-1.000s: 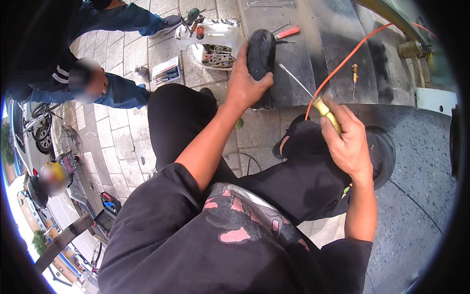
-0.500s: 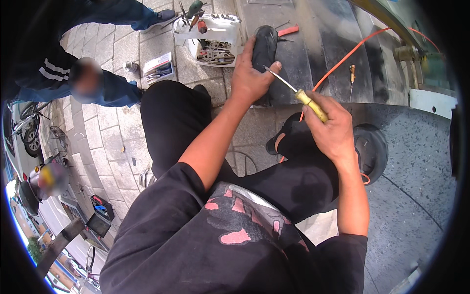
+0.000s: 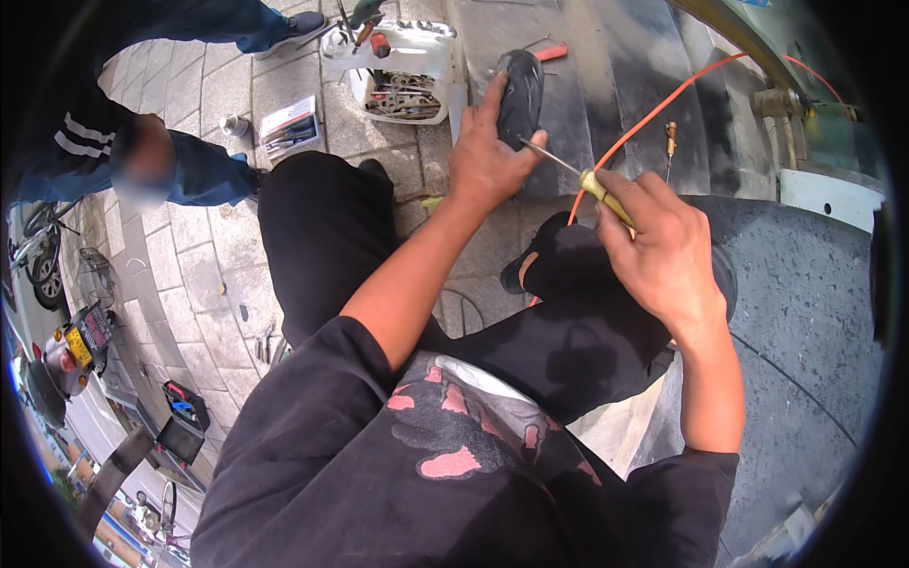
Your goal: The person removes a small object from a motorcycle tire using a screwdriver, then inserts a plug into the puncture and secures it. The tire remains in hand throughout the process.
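Observation:
My left hand (image 3: 488, 156) grips a black shoe-shaped object (image 3: 520, 99), thumb along its right side, fingers along its left. My right hand (image 3: 653, 246) is wrapped round the yellow handle of a screwdriver (image 3: 594, 186); its metal tip lies against the black object beside my left thumb. Just beyond are a red-handled tool (image 3: 551, 52) and thin metal pieces on the dark step (image 3: 568, 104). An orange hose (image 3: 644, 115) runs past the screwdriver, and a wooden-handled tool (image 3: 670, 142) lies to its right.
A white tool tub (image 3: 398, 99), an open tray of tools (image 3: 289, 128) and a can (image 3: 232, 126) sit on the paving. Another person's legs (image 3: 199, 180) are at upper left. A black toolbox (image 3: 185, 402), scooter (image 3: 66, 355) and parked bikes stand at left. A metal frame (image 3: 795, 90) is at right.
My right hand has brought the screwdriver up and left, so its tip now meets the black object. My left hand's thumb has shifted lower along that object.

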A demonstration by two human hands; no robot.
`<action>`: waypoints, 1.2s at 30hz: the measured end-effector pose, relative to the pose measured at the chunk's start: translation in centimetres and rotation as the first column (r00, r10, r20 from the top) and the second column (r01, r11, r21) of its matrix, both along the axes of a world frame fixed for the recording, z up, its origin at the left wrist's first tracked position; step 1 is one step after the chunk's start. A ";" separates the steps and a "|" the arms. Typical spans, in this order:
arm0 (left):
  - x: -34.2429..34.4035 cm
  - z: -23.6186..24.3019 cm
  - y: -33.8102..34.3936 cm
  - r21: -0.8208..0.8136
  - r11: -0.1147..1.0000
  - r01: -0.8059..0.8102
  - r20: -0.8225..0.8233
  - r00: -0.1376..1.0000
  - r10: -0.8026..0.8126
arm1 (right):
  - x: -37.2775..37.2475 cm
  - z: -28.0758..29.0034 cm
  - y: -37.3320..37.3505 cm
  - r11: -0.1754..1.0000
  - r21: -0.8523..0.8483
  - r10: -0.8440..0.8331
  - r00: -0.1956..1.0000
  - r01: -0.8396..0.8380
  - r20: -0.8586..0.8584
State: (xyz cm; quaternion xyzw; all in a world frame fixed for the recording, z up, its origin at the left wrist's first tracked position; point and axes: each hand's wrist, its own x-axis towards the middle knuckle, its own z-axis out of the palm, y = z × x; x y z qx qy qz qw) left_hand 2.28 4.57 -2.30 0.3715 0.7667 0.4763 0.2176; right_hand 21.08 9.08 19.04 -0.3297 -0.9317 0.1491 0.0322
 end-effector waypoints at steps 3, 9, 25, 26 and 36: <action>1.1 1.6 0.2 -0.064 0.997 0.041 0.027 0.999 -0.039 | -0.3 1.9 1.6 0.927 0.212 0.291 0.950 -0.310 0.115; 2.2 1.8 0.5 -0.096 0.994 0.059 -0.013 0.998 -0.060 | -0.8 3.3 4.1 0.729 0.264 0.543 0.768 -0.632 0.338; 2.5 1.0 0.2 -0.061 0.997 0.041 -0.034 0.998 -0.043 | -1.7 2.8 4.4 0.819 0.077 0.492 0.764 -0.569 0.418; 2.6 0.8 0.1 -0.051 0.997 0.050 -0.035 0.998 -0.052 | -1.7 3.0 4.3 0.856 0.044 0.454 0.789 -0.515 0.415; 3.6 0.2 0.0 -0.041 0.997 0.065 -0.081 0.994 -0.068 | -2.4 3.4 3.5 0.908 -0.387 -0.048 0.960 0.157 0.277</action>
